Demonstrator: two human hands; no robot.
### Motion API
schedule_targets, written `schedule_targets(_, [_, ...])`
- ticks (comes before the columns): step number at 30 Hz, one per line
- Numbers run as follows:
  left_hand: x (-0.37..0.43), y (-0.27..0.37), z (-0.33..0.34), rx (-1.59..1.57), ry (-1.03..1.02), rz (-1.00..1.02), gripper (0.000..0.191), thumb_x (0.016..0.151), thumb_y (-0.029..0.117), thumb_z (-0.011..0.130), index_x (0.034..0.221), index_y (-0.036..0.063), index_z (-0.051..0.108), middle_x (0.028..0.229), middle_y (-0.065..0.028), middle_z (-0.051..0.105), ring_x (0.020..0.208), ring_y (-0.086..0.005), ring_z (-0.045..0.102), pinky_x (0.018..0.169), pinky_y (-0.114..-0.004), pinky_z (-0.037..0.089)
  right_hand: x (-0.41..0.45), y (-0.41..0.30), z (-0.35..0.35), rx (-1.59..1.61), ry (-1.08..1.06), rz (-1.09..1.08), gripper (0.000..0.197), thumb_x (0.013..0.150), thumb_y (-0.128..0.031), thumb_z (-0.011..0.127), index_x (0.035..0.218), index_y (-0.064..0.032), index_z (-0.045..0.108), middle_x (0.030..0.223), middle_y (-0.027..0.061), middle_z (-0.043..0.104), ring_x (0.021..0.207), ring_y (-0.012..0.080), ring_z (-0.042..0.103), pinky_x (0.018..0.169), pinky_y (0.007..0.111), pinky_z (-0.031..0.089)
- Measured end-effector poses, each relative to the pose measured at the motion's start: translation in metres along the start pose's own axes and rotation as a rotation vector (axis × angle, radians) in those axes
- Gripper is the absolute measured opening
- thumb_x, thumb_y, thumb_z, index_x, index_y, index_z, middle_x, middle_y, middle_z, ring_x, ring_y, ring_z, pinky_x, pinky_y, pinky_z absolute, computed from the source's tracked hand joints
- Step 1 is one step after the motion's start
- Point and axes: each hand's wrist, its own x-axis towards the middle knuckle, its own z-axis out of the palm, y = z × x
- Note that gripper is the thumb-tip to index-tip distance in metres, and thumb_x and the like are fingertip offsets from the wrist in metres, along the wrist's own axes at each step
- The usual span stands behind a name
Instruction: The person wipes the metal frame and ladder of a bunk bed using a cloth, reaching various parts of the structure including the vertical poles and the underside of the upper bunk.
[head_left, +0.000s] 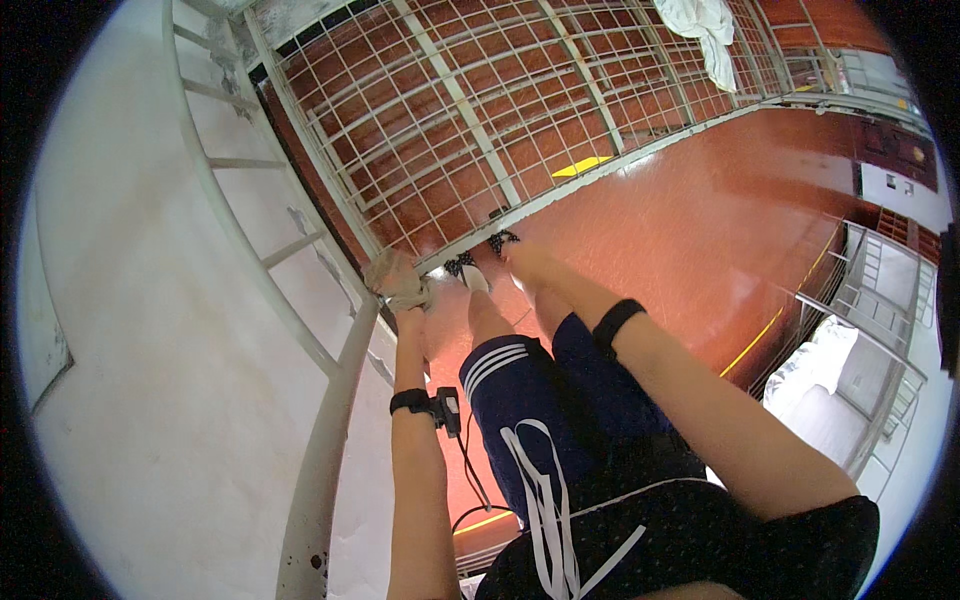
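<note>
A greyish-beige cloth (395, 278) covers most of my left hand (410, 309) at the corner of a pale metal bunk bed frame (480, 240). It lies where the wire-mesh bed base (450, 135) meets the thick round corner post (326, 442). The fingers under the cloth are mostly hidden. My right hand (519, 262) is lower right of the mesh's near rail, over my legs and patterned shoes; its fingers are too small and foreshortened to read. Black bands circle both forearms, the left one with a small black device (447, 411) and a cable.
A ladder-like end rail (225, 202) stands along the white wall (150, 337) with peeling paint. White fabric (709, 37) lies on the mesh's far part. A yellow sheet (581, 166) shows below the mesh on the reddish floor (675, 247). Another metal bed with white bedding (810, 367) is at right.
</note>
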Motion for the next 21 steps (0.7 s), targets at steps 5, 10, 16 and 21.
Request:
schedule_targets(5, [0.011,0.028,0.041,0.107,-0.044,-0.096,0.032,0.082,0.002,0.044,0.114,0.0041,0.044,0.110,-0.0057,0.047,0.096,-0.0190,0.048,0.075,-0.029,0.046,-0.031,0.014,0.027,-0.181,-0.199,-0.166,0.022,0.075,-0.018,0.049,0.091,-0.0074,0.058,0.082,0.0188,0.059,0.077,0.0358,0.057,0.068,0.046,0.044])
schedule_targets(10, [0.036,-0.020,0.012,-0.383,0.022,-0.131,0.029,0.085,0.002,0.039,0.114,0.0032,0.043,0.111,-0.0070,0.046,0.098,-0.0203,0.047,0.077,-0.032,0.047,-0.042,-0.026,-0.002,0.161,-0.050,-0.117,0.021,0.076,-0.016,0.046,0.085,-0.0017,0.059,0.087,0.0213,0.059,0.079,0.0339,0.059,0.068,0.043,0.047])
schedule_targets(16, [0.029,0.026,0.071,-0.252,0.079,-0.250,0.031,0.076,0.000,0.047,0.107,0.0009,0.046,0.095,-0.0068,0.050,0.082,-0.0196,0.050,0.069,-0.029,0.044,-0.002,0.064,-0.023,0.216,-0.139,0.053,0.024,0.073,-0.017,0.051,0.091,-0.0028,0.056,0.092,0.0209,0.058,0.084,0.0337,0.058,0.070,0.043,0.047])
schedule_targets(21, [0.040,0.016,0.072,0.000,-0.209,-0.428,0.032,0.072,-0.001,0.053,0.103,0.0049,0.049,0.089,-0.0049,0.051,0.076,-0.0157,0.050,0.061,-0.028,0.044,0.007,0.093,-0.061,0.158,-0.123,0.049,0.024,0.072,-0.015,0.050,0.092,-0.0025,0.056,0.092,0.0200,0.059,0.087,0.0330,0.057,0.073,0.043,0.046])
